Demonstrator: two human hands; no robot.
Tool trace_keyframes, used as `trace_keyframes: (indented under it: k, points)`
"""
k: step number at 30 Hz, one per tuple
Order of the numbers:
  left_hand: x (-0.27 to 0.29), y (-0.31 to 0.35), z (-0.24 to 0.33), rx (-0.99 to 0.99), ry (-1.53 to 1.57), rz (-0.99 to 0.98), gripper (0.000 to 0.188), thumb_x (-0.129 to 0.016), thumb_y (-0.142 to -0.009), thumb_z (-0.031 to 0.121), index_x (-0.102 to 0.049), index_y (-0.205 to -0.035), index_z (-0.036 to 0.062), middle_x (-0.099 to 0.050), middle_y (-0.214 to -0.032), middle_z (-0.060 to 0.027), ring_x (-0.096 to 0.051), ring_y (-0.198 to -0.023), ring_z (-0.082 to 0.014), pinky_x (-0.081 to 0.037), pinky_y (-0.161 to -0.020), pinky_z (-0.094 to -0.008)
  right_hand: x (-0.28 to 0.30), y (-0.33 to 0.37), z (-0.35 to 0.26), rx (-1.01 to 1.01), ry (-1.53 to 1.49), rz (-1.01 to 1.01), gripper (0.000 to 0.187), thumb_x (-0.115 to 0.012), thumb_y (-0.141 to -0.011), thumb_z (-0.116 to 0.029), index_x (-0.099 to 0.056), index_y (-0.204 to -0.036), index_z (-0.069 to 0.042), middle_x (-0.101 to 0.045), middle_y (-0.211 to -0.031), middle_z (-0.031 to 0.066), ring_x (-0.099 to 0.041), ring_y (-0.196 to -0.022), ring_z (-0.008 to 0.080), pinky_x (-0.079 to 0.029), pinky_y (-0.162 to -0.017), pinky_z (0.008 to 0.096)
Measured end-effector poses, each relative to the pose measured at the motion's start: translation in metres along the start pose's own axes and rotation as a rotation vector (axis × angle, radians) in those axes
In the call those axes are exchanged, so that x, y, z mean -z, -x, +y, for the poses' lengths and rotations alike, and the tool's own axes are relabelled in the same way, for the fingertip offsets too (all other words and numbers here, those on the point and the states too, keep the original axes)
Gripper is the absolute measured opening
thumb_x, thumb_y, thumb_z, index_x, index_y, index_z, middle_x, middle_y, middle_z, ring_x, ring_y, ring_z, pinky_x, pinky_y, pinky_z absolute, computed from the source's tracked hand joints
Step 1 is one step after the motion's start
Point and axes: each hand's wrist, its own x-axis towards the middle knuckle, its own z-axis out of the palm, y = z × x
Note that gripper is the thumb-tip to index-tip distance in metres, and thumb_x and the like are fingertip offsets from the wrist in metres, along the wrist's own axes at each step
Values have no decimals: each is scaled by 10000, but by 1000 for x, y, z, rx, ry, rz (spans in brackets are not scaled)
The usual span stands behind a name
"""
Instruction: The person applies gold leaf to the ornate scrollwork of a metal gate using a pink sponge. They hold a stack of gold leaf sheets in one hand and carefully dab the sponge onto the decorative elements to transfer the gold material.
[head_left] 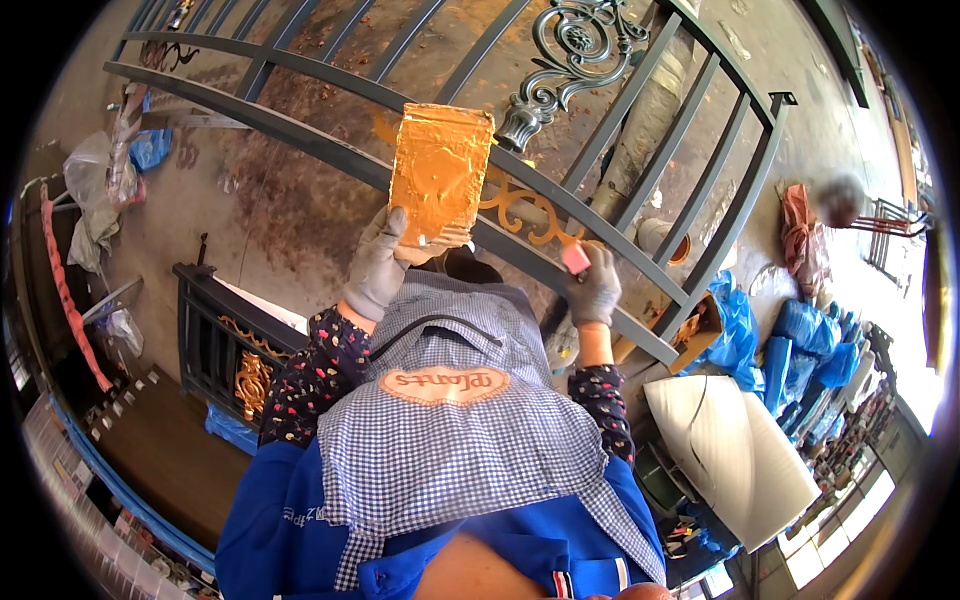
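Note:
In my gloved left hand [378, 262] is a flat rectangular board [440, 170], thickly smeared with gold paint. My fingers grip it by its lower edge, and its painted face is turned up. My right hand [596, 288], also gloved, pinches a small pink sponge [576, 258]. That sponge is right beside a gold scroll ornament [515, 212] set between two bars of a dark grey metal railing [300, 142]. The board covers part of the railing, so the scroll's left end is hidden.
A grey cast flower ornament [577, 40] sits farther up the railing. At left stands another dark panel with a gold ornament [251, 383]. Blue plastic wrapping [735, 330] and a cream foam sheet [725, 450] lie at right. A white bucket [655, 236] is behind the bars.

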Motion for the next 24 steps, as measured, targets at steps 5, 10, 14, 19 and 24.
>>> trace_keyframes:
  k: [5,10,14,19,24]
  points:
    - [-16,1,11,-1,-49,32,643,-580,-1003,469,-473,-1420,-8,-604,-1341,-152,-621,-1204,-248,-500,-1036,-367,-12,-4,1,-58,55,-7,372,-737,-741,-114,-639,-1098,-153,-648,-1092,107,-663,-966,352,-541,-811,449]
    - [-10,-1,6,14,15,36,604,-608,-999,439,-503,-1397,-3,-623,-1314,-112,-627,-1188,-206,-505,-1021,-334,10,10,25,-196,60,36,368,-755,-749,-143,-638,-1098,-154,-651,-1079,100,-665,-957,349,-545,-801,446]
    - [-3,-4,6,49,6,-5,584,-630,-991,427,-521,-1380,5,-638,-1286,-95,-645,-1151,-190,-522,-989,-312,-8,-1,-4,-107,8,-31,373,-741,-762,-154,-634,-1119,-157,-647,-1082,112,-654,-972,358,-542,-814,455]
    - [-16,-5,11,27,19,3,589,-631,-988,433,-519,-1375,4,-636,-1284,-94,-653,-1139,-197,-544,-978,-322,-7,-1,8,-306,-3,86,336,-754,-794,-210,-648,-1110,-163,-659,-1107,109,-654,-1012,362,-539,-837,460]
    - [-10,-7,7,50,35,9,586,-631,-989,426,-515,-1375,1,-636,-1283,-92,-649,-1151,-200,-546,-992,-345,-3,14,37,-413,-116,213,400,-796,-779,-261,-638,-1096,-76,-678,-1012,158,-683,-912,359,-536,-788,442]
